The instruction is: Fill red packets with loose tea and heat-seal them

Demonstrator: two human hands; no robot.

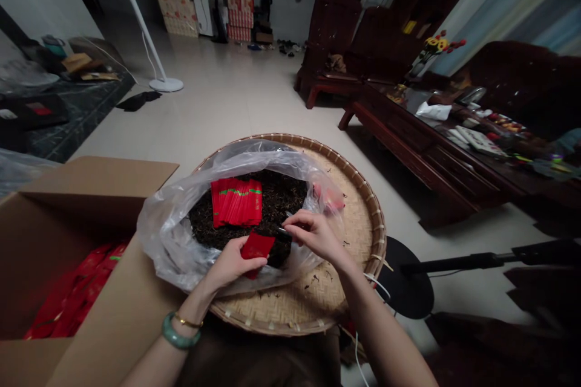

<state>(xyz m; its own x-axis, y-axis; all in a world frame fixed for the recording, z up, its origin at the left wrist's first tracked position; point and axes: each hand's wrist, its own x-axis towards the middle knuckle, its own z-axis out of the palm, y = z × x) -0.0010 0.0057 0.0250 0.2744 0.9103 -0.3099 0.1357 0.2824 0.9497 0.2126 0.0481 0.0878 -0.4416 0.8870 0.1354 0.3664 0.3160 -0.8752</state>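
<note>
My left hand (233, 263) is closed on a small red packet (258, 247), held just over the near edge of a heap of dark loose tea (281, 196). My right hand (313, 233) is pinched on a small metal tool (285, 230) whose tip points at the packet's mouth. The tea lies in an open clear plastic bag (167, 224) resting on a round woven bamboo tray (358, 211). A stack of red packets (236, 201) with green bands lies on top of the tea.
An open cardboard box (91, 193) at my left holds several red packets (72, 296). A dark wooden table (431, 145) with clutter and dark wooden chairs stand at the right. A white floor fan (149, 30) and stacked cartons stand at the far end of the tiled floor.
</note>
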